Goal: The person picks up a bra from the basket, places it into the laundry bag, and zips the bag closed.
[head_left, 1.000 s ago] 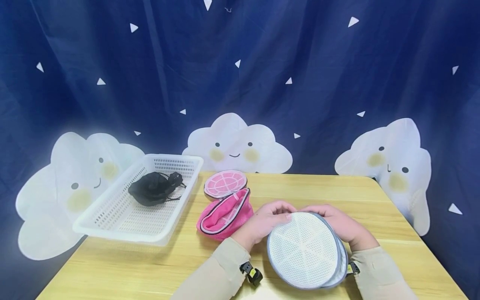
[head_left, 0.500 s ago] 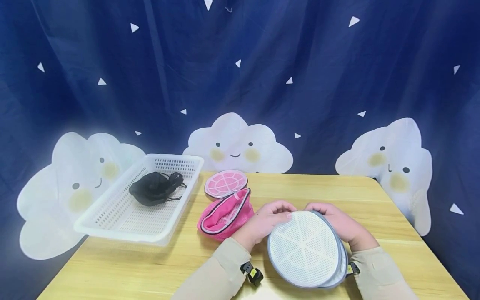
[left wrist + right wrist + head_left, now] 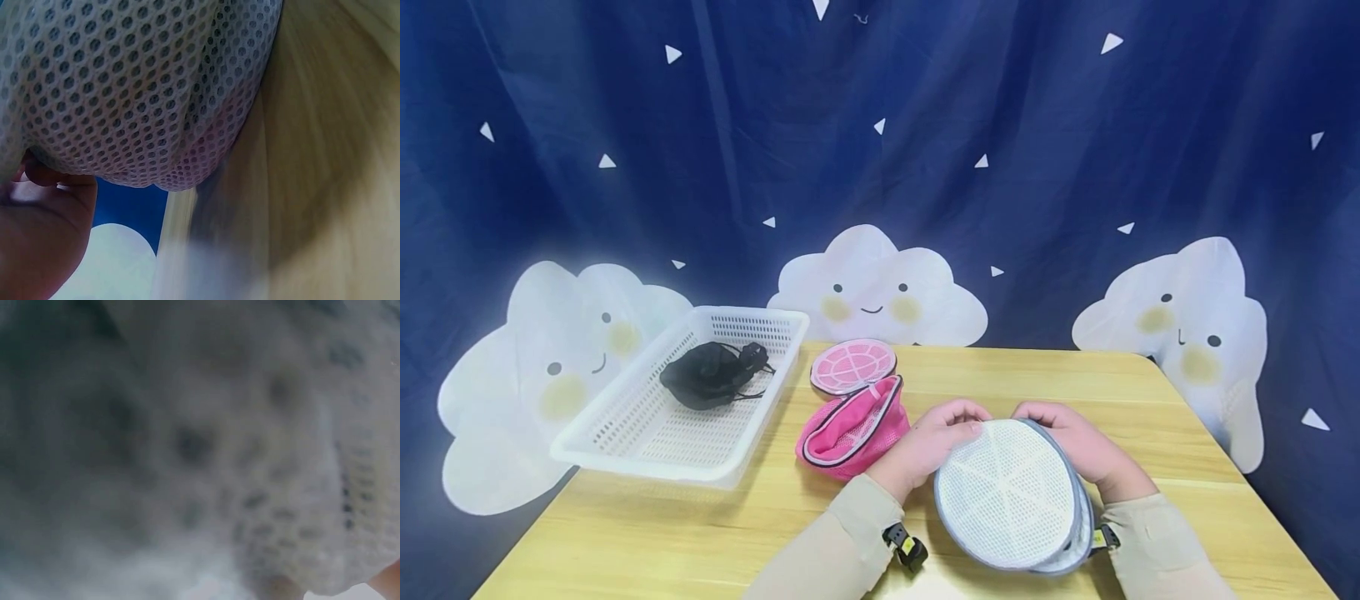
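Note:
A round white mesh laundry bag (image 3: pixel 1004 492) with grey-blue trim is held tilted over the front of the table, its flat disc facing the head camera. A second trimmed edge shows behind the disc on the right. My left hand (image 3: pixel 942 440) pinches the bag's upper left rim, thumb on the near face. My right hand (image 3: pixel 1075 446) grips the upper right rim from behind, its fingertips partly hidden. In the left wrist view the bag's mesh side (image 3: pixel 119 94) bulges down close over the table. Blurred mesh (image 3: pixel 281 506) fills most of the right wrist view.
A pink mesh bag (image 3: pixel 853 433) stands unzipped left of my left forearm, its round lid (image 3: pixel 853 367) folded back behind it. A white plastic basket (image 3: pixel 568 450) at the left holds a black drawstring pouch (image 3: pixel 709 377). A dark blue curtain (image 3: pixel 880 108) hangs behind the wooden table (image 3: pixel 1045 375).
The white bag's lower rim has risen slightly, and a small dark gap now shows between its two edges at lower right. Both hands keep their hold, the right fingers shifting a little.

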The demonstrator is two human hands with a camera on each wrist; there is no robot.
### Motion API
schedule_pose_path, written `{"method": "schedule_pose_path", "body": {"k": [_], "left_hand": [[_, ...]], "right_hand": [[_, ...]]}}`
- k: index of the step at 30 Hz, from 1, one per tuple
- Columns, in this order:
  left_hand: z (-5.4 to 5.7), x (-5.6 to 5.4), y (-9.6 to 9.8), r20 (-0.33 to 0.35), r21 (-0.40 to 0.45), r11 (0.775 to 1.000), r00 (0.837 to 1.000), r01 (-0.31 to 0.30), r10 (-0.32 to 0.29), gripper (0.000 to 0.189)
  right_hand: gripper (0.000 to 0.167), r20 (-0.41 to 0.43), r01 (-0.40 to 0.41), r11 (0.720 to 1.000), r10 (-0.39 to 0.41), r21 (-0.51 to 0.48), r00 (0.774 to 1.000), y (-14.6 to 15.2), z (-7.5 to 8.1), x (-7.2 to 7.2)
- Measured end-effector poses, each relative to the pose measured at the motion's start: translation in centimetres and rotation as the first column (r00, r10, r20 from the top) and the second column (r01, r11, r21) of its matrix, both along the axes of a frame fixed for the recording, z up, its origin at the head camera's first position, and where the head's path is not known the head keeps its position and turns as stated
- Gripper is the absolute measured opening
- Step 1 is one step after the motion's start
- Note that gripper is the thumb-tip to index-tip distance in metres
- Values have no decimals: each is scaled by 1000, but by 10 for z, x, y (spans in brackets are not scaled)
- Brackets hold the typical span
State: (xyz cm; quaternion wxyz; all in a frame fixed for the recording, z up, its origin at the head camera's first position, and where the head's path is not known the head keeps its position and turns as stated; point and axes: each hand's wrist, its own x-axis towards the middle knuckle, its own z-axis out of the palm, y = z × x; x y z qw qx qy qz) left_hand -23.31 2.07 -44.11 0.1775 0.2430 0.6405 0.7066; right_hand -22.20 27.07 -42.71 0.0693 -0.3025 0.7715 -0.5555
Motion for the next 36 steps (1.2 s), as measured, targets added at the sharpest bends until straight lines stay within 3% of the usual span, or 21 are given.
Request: {"method": "schedule_pose_path", "body": {"k": [4, 11, 17, 26, 31, 33, 36], "left_hand": [[0, 1, 1, 22, 9, 1000, 1000, -20, 20, 19], [-3, -4, 3, 36, -18, 991, 990, -136, 137, 16], [-4, -7, 1, 83, 39, 985, 983, -166, 163, 16], [-3, -9, 0, 134, 72, 961, 957, -268, 257, 15], [-7, -14, -2, 172, 101, 929, 926, -355, 336, 15], [-7, -15, -2, 198, 128, 921, 920, -367, 339, 15], [-6, -15, -4, 224, 143, 930, 927, -338, 302, 17]], "right_hand": [[14, -17, 25, 1000, -24, 6, 1000, -1, 0, 1], [21, -55, 67, 997, -69, -30, 996, 2, 7, 3], [22, -79, 120, 992, -123, -47, 989, 6, 8, 2], [21, -90, 182, 981, -187, -62, 978, 9, 8, 2], [21, -96, 255, 964, -262, -73, 960, 11, 8, 2], [22, -97, 273, 959, -280, -79, 955, 11, 8, 1], [23, -90, 295, 952, -301, -77, 949, 12, 8, 1]]}}
